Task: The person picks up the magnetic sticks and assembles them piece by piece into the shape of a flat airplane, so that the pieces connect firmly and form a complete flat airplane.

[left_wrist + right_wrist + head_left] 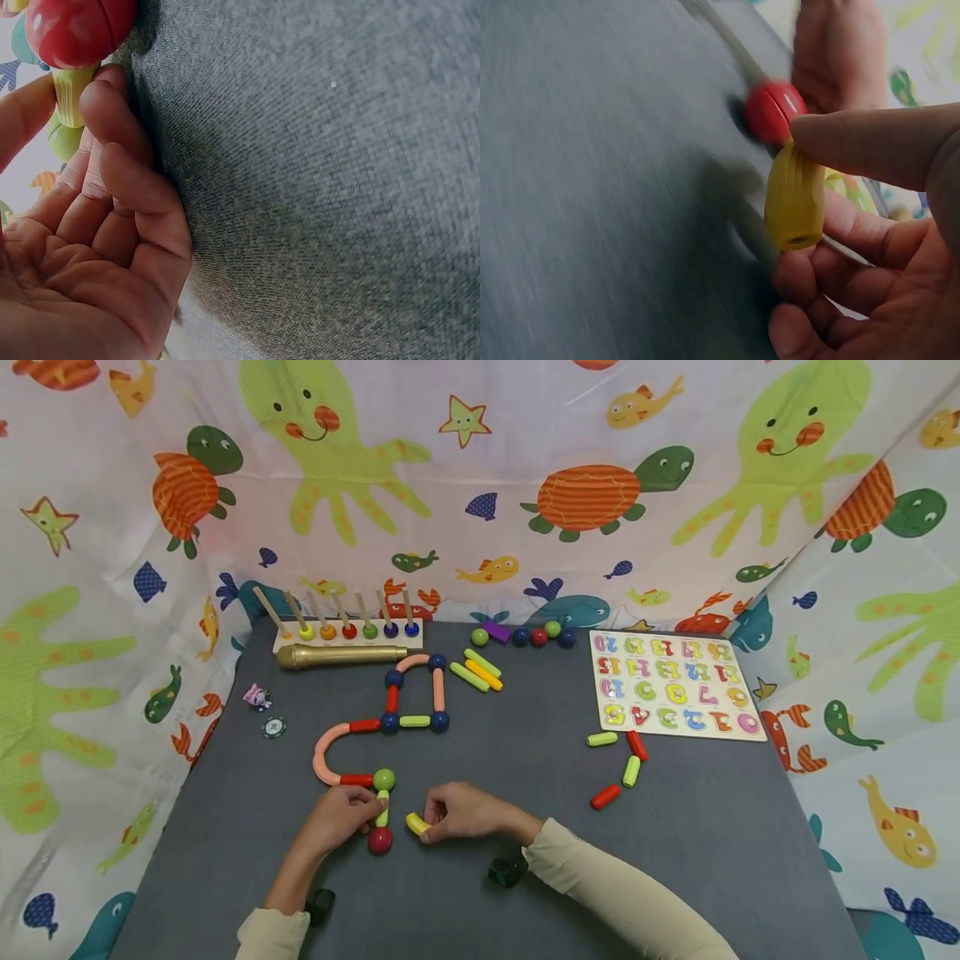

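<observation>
Hidden: my right hand (465, 812) is covering one end of the yellow piece (416, 823) in the head view; in the right wrist view my thumb is masking its farther end. The left wrist view is cropping the red ball (380, 841), and there the green ball (384, 779) is showing only partly. Both cream sleeves (622, 885) are running out of sight at the bottom.

Position: my right thumb and fingers are grasping the yellow piece, near but apart from the red ball; whether it is touching the surface (517, 693) I cannot tell. My left hand (340, 817) is pinching the green rod (382, 812), which is running from the red ball to the green one, toward the surface's far edge.

Materials: the red ball is gleaming, with a dark seam; the yellow piece is showing grooves, a slight bend and a blunt end; the surface is showing grey woven texture
</observation>
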Available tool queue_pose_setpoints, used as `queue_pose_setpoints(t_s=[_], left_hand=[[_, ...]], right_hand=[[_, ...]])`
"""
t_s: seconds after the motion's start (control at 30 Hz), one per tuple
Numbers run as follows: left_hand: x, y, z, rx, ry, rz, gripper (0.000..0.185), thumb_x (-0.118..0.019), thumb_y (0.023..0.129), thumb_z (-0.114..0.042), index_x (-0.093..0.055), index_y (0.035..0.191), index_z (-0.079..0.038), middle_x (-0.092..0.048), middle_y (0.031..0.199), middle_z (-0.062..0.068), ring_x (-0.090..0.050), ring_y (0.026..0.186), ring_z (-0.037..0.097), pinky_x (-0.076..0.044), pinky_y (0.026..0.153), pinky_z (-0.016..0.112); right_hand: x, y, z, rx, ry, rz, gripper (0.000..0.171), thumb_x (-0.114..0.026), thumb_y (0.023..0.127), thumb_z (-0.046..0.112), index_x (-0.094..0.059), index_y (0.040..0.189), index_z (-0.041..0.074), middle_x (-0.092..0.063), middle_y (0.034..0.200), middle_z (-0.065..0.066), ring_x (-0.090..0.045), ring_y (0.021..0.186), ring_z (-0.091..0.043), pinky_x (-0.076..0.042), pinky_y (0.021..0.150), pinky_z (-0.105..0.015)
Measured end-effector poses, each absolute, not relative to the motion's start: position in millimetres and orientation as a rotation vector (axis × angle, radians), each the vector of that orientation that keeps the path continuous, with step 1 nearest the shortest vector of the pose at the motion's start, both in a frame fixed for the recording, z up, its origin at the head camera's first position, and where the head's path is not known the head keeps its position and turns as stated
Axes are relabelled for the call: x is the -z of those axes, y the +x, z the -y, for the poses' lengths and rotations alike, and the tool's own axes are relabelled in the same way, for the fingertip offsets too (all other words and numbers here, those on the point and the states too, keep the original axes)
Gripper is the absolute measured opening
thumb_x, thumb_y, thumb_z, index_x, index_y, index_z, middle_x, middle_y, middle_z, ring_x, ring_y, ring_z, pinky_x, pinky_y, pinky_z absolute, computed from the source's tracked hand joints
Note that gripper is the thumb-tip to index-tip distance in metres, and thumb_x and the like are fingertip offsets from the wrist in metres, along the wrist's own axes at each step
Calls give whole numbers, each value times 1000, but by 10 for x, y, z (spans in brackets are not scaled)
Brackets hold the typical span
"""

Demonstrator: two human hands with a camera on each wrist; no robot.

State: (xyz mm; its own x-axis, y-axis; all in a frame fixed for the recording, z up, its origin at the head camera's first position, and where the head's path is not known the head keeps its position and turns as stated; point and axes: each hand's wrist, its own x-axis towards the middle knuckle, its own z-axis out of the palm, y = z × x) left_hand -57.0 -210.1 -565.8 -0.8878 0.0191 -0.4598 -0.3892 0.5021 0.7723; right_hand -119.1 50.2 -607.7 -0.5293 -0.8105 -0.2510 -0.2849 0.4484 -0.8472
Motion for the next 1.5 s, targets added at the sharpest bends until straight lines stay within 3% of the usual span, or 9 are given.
queue_pose_setpoints(t_s=[0.1, 0.27, 0.43, 0.77, 0.97, 1.17, 1.33, 1.5], left_hand=[[5663, -575, 2098, -1366, -291, -2347, 24, -77, 100, -26, -77, 96, -3, -65, 69, 3, -62, 67, 22, -45, 65, 37], [5670, -581, 2077, -1380, -269, -2341, 24, -77, 100, -26, -78, 97, -3, -66, 69, 3, -62, 67, 21, -46, 65, 37], [5672, -591, 2058, -1387, -249, -2354, 23, -77, 100, -24, -78, 97, -1, -66, 69, 2, -62, 67, 20, -47, 64, 36], [5667, -611, 2072, -1375, -268, -2347, 23, -77, 101, -24, -78, 97, -1, -66, 70, 2, -63, 67, 21, -46, 64, 34], [5670, -606, 2086, -1357, -280, -2352, 23, -76, 101, -25, -76, 97, -3, -65, 68, 3, -62, 67, 22, -45, 65, 36], [5679, -586, 2089, -1355, -273, -2352, 25, -76, 101, -28, -76, 97, -2, -65, 68, 3, -61, 67, 22, -45, 65, 37], [5682, -574, 2090, -1351, -281, -2351, 27, -77, 101, -29, -77, 98, -2, -65, 69, 3, -62, 68, 22, -45, 66, 37], [5687, -564, 2098, -1340, -287, -2354, 28, -76, 101, -30, -77, 99, -2, -66, 70, 3, -62, 68, 22, -46, 67, 37]], right_hand=[[5965, -1054, -351, 992, -966, -2008, 17, -84, 95, 27, -71, 91, 17, -67, 81, 9, -61, 69, -7, -51, 64, -25], [6310, -979, -243, 960, -1077, -2035, 21, -87, 91, 34, -69, 85, 26, -63, 77, 18, -55, 69, -1, -44, 70, -21], [6532, -992, -229, 921, -1128, -2082, 23, -87, 89, 40, -68, 82, 31, -62, 78, 20, -50, 76, -5, -40, 74, -26], [6506, -988, -141, 909, -1163, -2100, 24, -87, 88, 41, -69, 74, 33, -61, 72, 23, -52, 72, -4, -37, 76, -26], [6405, -945, -116, 860, -1141, -2145, 22, -88, 88, 39, -71, 77, 29, -62, 73, 19, -50, 74, -8, -37, 78, -27], [6528, -970, -162, 956, -1195, -2097, 19, -85, 92, 40, -72, 80, 32, -63, 77, 24, -52, 72, -1, -37, 78, -24], [6342, -924, -210, 892, -1227, -2098, 11, -83, 95, 32, -76, 89, 26, -64, 87, 20, -53, 80, -1, -39, 84, -23], [5859, -816, -258, 737, -1275, -2157, 13, -85, 94, 31, -75, 98, 23, -59, 95, 15, -46, 86, -5, -39, 80, -21]])
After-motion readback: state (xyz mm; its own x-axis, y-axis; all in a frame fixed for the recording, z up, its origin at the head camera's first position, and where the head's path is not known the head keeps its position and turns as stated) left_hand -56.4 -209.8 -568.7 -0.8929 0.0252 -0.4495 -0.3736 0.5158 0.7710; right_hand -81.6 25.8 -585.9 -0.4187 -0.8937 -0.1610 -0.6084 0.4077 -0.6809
